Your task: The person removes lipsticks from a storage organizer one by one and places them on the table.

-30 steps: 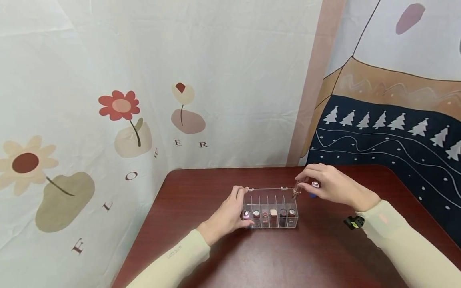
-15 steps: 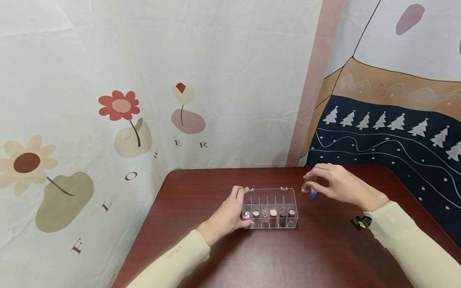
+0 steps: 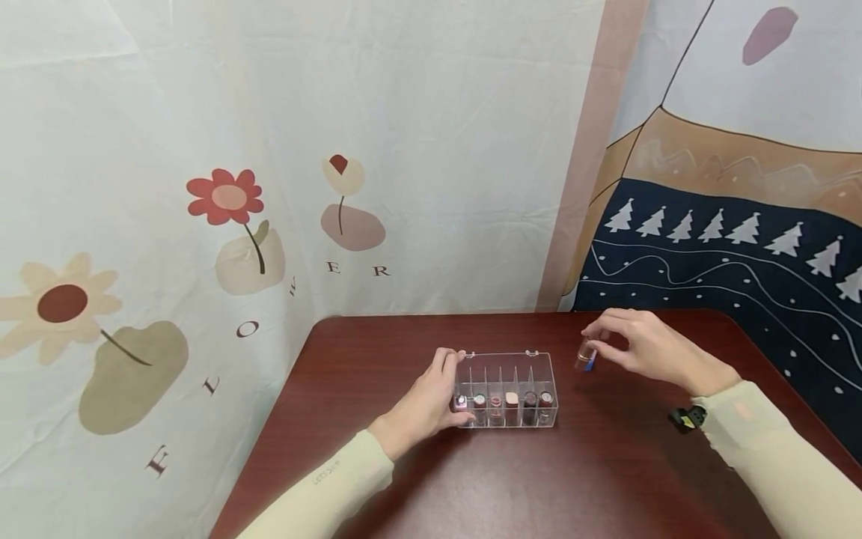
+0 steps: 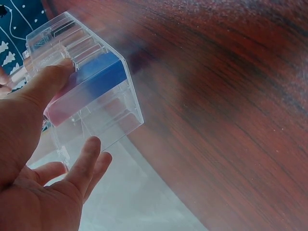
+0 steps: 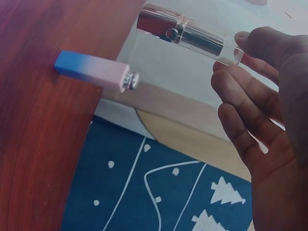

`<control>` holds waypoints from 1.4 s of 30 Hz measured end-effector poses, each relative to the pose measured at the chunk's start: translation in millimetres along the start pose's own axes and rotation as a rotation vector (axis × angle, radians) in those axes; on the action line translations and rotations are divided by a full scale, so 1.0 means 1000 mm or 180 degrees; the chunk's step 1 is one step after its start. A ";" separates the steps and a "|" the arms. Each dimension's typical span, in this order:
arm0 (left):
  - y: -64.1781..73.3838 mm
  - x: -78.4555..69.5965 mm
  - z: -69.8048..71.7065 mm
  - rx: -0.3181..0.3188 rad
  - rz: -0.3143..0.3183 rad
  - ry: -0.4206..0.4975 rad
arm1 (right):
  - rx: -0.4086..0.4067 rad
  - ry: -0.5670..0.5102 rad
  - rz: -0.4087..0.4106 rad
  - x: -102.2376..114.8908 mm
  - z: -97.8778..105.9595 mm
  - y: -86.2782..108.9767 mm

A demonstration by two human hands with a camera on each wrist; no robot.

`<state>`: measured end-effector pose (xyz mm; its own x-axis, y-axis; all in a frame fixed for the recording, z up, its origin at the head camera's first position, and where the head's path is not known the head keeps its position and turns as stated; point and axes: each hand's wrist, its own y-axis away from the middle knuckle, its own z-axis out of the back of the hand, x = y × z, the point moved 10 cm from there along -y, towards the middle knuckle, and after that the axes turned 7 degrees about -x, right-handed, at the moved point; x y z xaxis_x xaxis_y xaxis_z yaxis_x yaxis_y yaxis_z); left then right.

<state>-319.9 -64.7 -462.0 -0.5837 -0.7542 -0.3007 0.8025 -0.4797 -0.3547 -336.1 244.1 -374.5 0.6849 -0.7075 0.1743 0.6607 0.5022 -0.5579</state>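
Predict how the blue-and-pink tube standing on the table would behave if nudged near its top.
The blue-and-pink tube would probably tip, being tall and narrow on a small base. Once down, its flat sides suggest sliding rather than rolling. Its smooth-looking surface might feel slippery.

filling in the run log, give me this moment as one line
left hand: grips clear divided case | right hand: pinches clear tube | nearby: blue-and-pink tube upright on table

2 pale yellow-green sleeves (image 3: 771,449) show, 1 with dark lettering (image 3: 327,472), plus 1 black wrist device (image 3: 683,419).
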 end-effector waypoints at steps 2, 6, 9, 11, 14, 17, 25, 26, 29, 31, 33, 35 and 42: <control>0.000 0.000 0.000 -0.0002 -0.0009 -0.0010 | -0.0009 0.0004 -0.0017 -0.003 0.000 0.002; 0.000 0.000 -0.001 -0.0005 -0.0015 -0.0031 | -0.0018 0.0012 -0.0032 -0.009 -0.001 0.006; 0.001 0.000 -0.001 -0.0007 -0.0012 -0.0037 | -0.0036 0.0021 -0.0018 -0.013 -0.001 0.009; 0.001 0.000 -0.001 -0.0003 -0.0010 -0.0039 | -0.0060 0.0023 0.0002 -0.015 -0.001 0.010; 0.001 0.000 0.000 -0.0016 -0.0022 -0.0053 | -0.0077 0.0024 0.0013 -0.018 0.000 0.012; 0.001 0.000 0.000 -0.0024 -0.0030 -0.0068 | -0.0058 0.0034 -0.0031 -0.024 -0.001 0.014; 0.001 0.000 0.000 -0.0030 -0.0032 -0.0091 | 0.0092 0.0027 -0.0206 -0.040 -0.008 0.021; 0.001 0.000 0.000 -0.0028 -0.0025 -0.0090 | 0.0108 0.0023 -0.0223 -0.042 -0.010 0.022; 0.001 0.000 0.000 -0.0013 -0.0002 -0.0081 | 0.0190 0.0003 -0.0322 -0.047 -0.014 0.025; 0.001 0.000 0.000 0.0002 0.0007 -0.0074 | 0.0227 0.0010 -0.0360 -0.050 -0.017 0.027; 0.001 0.000 -0.001 0.0012 0.0000 -0.0081 | 0.0252 0.0016 -0.0382 -0.052 -0.019 0.028; 0.001 -0.001 0.000 0.0015 -0.0010 -0.0079 | 0.0254 0.0023 -0.0386 -0.054 -0.020 0.030; 0.001 -0.001 0.000 -0.0005 -0.0040 -0.0061 | 0.0135 0.0050 -0.0251 -0.058 -0.023 0.032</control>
<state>-318.4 -64.4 -461.5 -0.5913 -0.7566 -0.2792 0.7950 -0.4886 -0.3596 -361.7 289.3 -420.7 0.6257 -0.7531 0.2034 0.7250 0.4651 -0.5080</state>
